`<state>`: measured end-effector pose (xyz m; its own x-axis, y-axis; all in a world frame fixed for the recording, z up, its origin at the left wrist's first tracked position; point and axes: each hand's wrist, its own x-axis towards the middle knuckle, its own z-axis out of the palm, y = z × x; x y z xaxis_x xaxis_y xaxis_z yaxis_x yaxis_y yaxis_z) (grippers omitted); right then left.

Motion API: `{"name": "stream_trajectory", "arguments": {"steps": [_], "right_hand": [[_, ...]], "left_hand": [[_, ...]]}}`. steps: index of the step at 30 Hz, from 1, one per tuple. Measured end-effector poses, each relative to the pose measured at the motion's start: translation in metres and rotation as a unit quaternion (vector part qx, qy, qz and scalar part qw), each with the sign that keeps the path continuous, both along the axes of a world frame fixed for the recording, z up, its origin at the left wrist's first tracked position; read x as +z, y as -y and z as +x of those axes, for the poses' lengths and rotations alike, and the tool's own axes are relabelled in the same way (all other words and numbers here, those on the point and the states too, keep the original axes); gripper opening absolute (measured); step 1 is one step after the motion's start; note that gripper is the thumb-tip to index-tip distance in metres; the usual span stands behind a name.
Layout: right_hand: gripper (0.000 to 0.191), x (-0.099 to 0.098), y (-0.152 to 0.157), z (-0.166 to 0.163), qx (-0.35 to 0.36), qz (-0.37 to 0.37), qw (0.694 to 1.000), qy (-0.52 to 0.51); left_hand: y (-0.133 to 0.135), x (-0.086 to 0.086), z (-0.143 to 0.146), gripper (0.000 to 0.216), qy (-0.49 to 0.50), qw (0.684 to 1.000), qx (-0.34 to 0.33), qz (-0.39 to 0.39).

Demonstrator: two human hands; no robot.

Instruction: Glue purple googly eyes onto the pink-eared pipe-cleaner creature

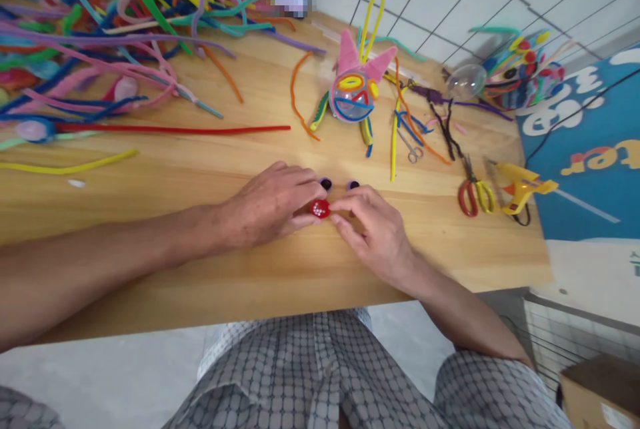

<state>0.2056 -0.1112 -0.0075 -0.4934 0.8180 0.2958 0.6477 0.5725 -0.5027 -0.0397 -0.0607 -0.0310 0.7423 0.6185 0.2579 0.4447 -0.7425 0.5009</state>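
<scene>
Between my hands, just above the wooden table, is a small red oval piece (pixel 321 208) with whitish dots on its face. My left hand (pixel 273 206) pinches its left side between thumb and fingers. At its right edge, the thumb and forefinger of my right hand (pixel 375 229) are closed in on it; the exact contact is small to make out. Two little purple-and-black round pieces, a left one (pixel 326 184) and a right one (pixel 353 184), lie just beyond my fingertips. Farther back stands a clear ball figure (pixel 354 97) with pink ears and a yellow loop.
Colourful pipe cleaners (pixel 125 36) are heaped at the left, with a long red one (pixel 200 129) nearer. Scissors (pixel 475 196) and a yellow glue gun (pixel 523 184) lie at the right. Small scissors (pixel 413 152), a clear dome (pixel 466 81) and a decorated fish-like figure (pixel 520 72) are behind.
</scene>
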Motion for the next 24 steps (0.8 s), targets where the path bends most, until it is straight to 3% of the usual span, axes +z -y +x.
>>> {"name": "stream_trajectory", "arguments": {"steps": [5, 13, 20, 24], "right_hand": [[0.021, -0.008, 0.0, -0.006, 0.03, 0.05, 0.992, 0.112], [0.036, -0.008, -0.002, -0.014, 0.015, 0.136, 0.973, 0.187], [0.031, -0.009, -0.001, -0.02, -0.009, 0.103, 0.976, 0.19], [0.021, -0.008, -0.006, -0.02, -0.008, 0.07, 0.99, 0.121]], "left_hand": [[-0.005, -0.011, 0.002, 0.013, -0.008, 1.0, -0.021, -0.014], [-0.004, -0.011, 0.005, 0.02, -0.016, 1.0, -0.011, -0.019], [-0.003, -0.008, 0.008, 0.02, -0.007, 0.999, 0.002, -0.032], [-0.003, -0.009, 0.008, 0.017, -0.004, 0.999, -0.005, -0.036]]}}
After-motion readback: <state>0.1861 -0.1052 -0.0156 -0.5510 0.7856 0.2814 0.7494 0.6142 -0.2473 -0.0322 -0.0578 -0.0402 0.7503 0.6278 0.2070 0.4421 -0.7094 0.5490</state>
